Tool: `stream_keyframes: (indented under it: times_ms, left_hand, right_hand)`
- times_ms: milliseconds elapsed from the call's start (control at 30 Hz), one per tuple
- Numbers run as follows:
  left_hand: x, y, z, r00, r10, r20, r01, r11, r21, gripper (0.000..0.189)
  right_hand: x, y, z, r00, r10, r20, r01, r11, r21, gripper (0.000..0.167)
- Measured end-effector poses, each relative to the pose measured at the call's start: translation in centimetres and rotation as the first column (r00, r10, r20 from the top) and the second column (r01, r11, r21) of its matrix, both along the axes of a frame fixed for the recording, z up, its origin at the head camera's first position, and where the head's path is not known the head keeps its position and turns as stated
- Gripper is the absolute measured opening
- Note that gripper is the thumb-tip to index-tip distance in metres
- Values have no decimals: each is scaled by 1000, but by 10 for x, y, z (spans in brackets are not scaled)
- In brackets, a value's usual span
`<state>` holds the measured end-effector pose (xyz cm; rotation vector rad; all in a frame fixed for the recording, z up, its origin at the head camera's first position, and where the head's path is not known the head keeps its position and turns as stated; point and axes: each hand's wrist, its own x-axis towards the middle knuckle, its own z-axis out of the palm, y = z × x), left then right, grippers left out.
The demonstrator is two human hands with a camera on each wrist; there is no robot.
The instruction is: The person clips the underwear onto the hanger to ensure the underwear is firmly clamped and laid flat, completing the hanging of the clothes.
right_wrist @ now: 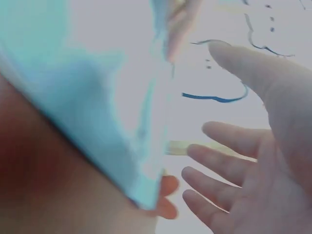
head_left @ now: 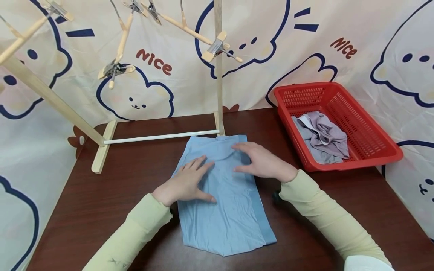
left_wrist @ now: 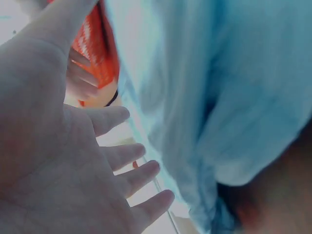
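A light blue folded piece of clothing (head_left: 227,210) lies flat on the dark brown table, with faint wrinkles and a darker blue band along its right edge. My left hand (head_left: 190,180) hovers over its left part, fingers spread and extended. Over its upper right part is my right hand (head_left: 261,160), fingers loosely extended, thumb apart. Neither hand grips anything. In the left wrist view the left hand (left_wrist: 73,146) shows its bare palm beside the blue cloth (left_wrist: 170,87). The right wrist view has the right hand (right_wrist: 253,161) with parted fingers, next to the cloth's corner (right_wrist: 141,190).
A red plastic basket (head_left: 379,150) at the right holds crumpled mauve and grey cloth (head_left: 325,131). Behind the clothing stands a wooden rack with a white lower bar (head_left: 162,137). Wooden arms with metal clips (head_left: 213,49) hang above. A printed curtain (head_left: 251,90) backs the table (head_left: 142,162).
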<state>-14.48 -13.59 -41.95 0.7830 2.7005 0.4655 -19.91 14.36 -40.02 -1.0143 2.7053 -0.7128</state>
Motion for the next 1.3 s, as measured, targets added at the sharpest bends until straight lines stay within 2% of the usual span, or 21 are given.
stream_keyframes:
  times_ms: [100,200,400,533,633,700,867,933,967,1067,1200,1300]
  left_hand:
    - [-9,-2,3,999,50,2,-50,998,36,108]
    - [-18,-4,7,995,95,12,-96,994,54,103]
    - [-34,-10,10,983,182,37,-184,980,69,95]
    - [-42,-11,8,981,192,38,-194,979,55,91]
    - [-44,-11,5,981,191,41,-193,980,50,88]
    - [-45,-12,2,979,194,57,-197,979,53,87]
    - [-44,-12,-3,971,217,103,-225,972,69,90]
    - [-43,-11,-4,968,225,109,-233,970,69,93]
    - [-42,-10,-5,967,229,112,-237,969,67,95]
    - [-41,-9,-6,963,239,121,-247,968,48,103]
    - [-41,-8,-8,965,236,112,-238,971,11,110]
    - [-41,-7,-7,968,227,102,-228,974,0,111]
  right_hand:
    - [-6,0,20,998,-63,-21,60,992,-113,65]
    - [-9,0,43,992,-124,-28,116,971,-208,58]
    - [-15,-2,87,975,-222,26,215,900,-380,49]
    - [-19,-6,112,965,-259,49,254,862,-438,45]
    - [-23,-10,130,962,-268,41,254,838,-483,41]
    - [-26,-13,142,964,-260,50,246,808,-535,37]
    - [-32,-21,178,968,-213,136,249,722,-646,36]
    - [-35,-23,192,965,-195,177,264,704,-660,41]
    - [-35,-24,199,962,-189,197,273,700,-660,42]
    - [-37,-29,216,956,-180,231,288,714,-638,48]
    - [-38,-37,232,951,-170,257,293,752,-590,50]
    - [-37,-43,238,951,-139,275,277,777,-566,48]
